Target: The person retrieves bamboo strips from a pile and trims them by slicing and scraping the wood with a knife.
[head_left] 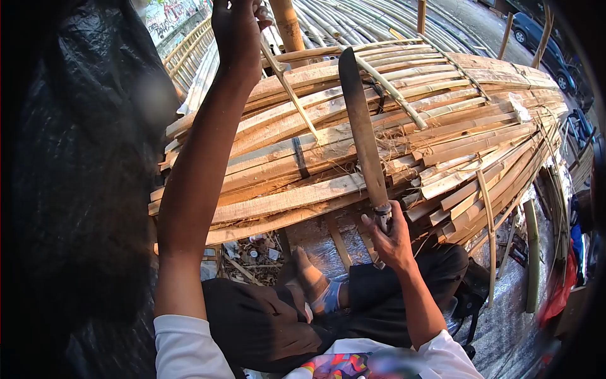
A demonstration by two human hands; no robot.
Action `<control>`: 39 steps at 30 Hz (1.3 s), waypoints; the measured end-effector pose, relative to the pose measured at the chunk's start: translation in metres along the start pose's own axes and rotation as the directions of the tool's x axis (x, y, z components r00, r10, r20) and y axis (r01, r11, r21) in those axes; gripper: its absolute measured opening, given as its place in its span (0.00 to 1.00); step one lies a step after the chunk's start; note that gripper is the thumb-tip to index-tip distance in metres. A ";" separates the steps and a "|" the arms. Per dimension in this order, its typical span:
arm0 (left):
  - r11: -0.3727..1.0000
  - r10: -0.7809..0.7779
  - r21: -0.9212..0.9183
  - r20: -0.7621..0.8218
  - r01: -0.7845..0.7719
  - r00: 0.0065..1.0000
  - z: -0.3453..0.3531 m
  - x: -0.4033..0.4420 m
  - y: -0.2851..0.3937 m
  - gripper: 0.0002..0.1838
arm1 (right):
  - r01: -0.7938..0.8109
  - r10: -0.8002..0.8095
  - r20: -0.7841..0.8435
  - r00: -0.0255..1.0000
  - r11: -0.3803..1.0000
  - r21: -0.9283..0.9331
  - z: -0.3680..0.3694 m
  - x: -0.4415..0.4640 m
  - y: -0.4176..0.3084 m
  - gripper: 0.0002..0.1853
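Observation:
My right hand point(392, 237) is wrapped round the handle of a machete point(363, 120). Its long, dark blade points up and away from me, over the bamboo pile. At the top edge of the view, my left hand point(241, 16) is partly cut off, its fingers curled closed round the upper end of a thin bamboo strip point(290, 91). The strip slants down to the right, its lower end at the split bamboo slats point(284, 151) in front of me. Wood shavings and loose fibres lie on the slats near the blade.
Bundled bamboo pieces point(486, 183) extend to the right. Round bamboo poles point(341, 22) lie behind, near an upright post point(287, 25). Dark plastic sheeting point(95, 158) hangs at left. My legs point(271, 322) are folded below the pile. A parked car point(536, 44) stands far right.

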State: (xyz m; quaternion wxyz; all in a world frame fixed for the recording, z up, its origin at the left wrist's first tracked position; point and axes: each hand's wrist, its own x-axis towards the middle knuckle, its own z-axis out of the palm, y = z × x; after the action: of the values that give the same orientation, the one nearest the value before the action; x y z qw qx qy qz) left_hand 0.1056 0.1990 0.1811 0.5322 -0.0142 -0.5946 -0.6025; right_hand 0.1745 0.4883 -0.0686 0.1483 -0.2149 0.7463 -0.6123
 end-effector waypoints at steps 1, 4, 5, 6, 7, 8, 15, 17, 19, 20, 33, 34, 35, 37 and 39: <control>0.989 0.110 -0.102 -0.012 -0.111 0.994 0.009 0.001 0.011 0.14 | 0.105 -0.100 -0.109 0.989 0.994 0.038 0.014 0.008 -0.015 0.17; 0.972 0.146 -0.198 0.089 -0.126 0.985 0.012 -0.005 0.025 0.16 | 0.218 -0.202 -0.171 0.964 0.973 0.080 0.032 0.022 -0.031 0.18; 0.975 0.143 -0.182 0.068 -0.129 0.987 0.017 -0.011 0.031 0.18 | 0.277 -0.264 -0.176 0.948 0.959 0.054 0.034 0.023 -0.044 0.20; 0.978 0.138 -0.165 0.047 -0.128 0.989 0.020 -0.016 0.034 0.20 | 0.331 -0.321 -0.180 0.930 0.943 0.027 0.036 0.023 -0.055 0.21; 0.978 0.135 -0.164 0.054 -0.125 0.989 0.023 -0.020 0.034 0.20 | 0.328 -0.317 -0.186 0.930 0.944 0.031 0.038 0.024 -0.062 0.21; 0.971 0.122 -0.209 0.017 -0.116 0.992 0.025 -0.023 0.035 0.22 | 0.321 -0.317 -0.113 0.942 0.947 0.025 0.039 0.025 -0.069 0.22; 0.956 0.131 -0.291 0.297 -0.041 0.946 -0.003 -0.011 0.029 0.09 | 0.390 -0.408 -0.207 0.889 0.913 -0.120 0.040 0.040 -0.085 0.22; 0.944 0.101 -0.324 0.120 -0.057 0.988 0.011 -0.022 0.032 0.21 | 0.406 -0.422 -0.215 0.881 0.906 -0.116 0.031 0.043 -0.107 0.21; 0.928 0.160 -0.371 0.337 -0.025 0.928 0.007 -0.023 0.033 0.13 | 0.497 -0.515 -0.245 0.821 0.857 -0.138 0.030 0.052 -0.123 0.19; 0.927 0.302 -0.237 0.016 -0.290 0.953 0.030 -0.027 0.032 0.09 | 0.507 -0.529 -0.247 0.812 0.849 -0.148 0.027 0.052 -0.138 0.18; 0.858 0.497 -0.153 0.016 -0.489 0.867 0.015 -0.031 0.038 0.08 | 0.517 -0.593 -0.174 0.786 0.786 -0.338 -0.002 0.056 -0.158 0.13; 0.920 0.375 -0.108 -0.026 -0.376 0.927 0.020 -0.038 0.042 0.09 | 0.519 -0.595 -0.171 0.786 0.784 -0.340 -0.003 0.053 -0.167 0.13; 0.921 0.374 -0.108 -0.029 -0.375 0.927 0.023 -0.039 0.042 0.09 | 0.537 -0.620 -0.197 0.760 0.769 -0.346 -0.002 0.047 -0.174 0.13; 0.903 0.406 -0.168 0.025 -0.396 0.914 0.032 -0.042 0.042 0.08 | 0.551 -0.642 -0.221 0.734 0.754 -0.358 -0.001 0.045 -0.170 0.13; 0.873 0.481 0.110 -0.022 -0.476 0.877 0.044 -0.047 0.043 0.10 | 0.606 -0.669 -0.161 0.725 0.732 -0.312 0.008 0.050 -0.146 0.13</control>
State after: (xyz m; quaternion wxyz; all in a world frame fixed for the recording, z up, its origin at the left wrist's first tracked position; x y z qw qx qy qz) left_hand 0.1266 0.2723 0.1935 0.6790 -0.1189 -0.5892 -0.4215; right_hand 0.1551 0.4333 0.0747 -0.1997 -0.3931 0.7059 -0.5544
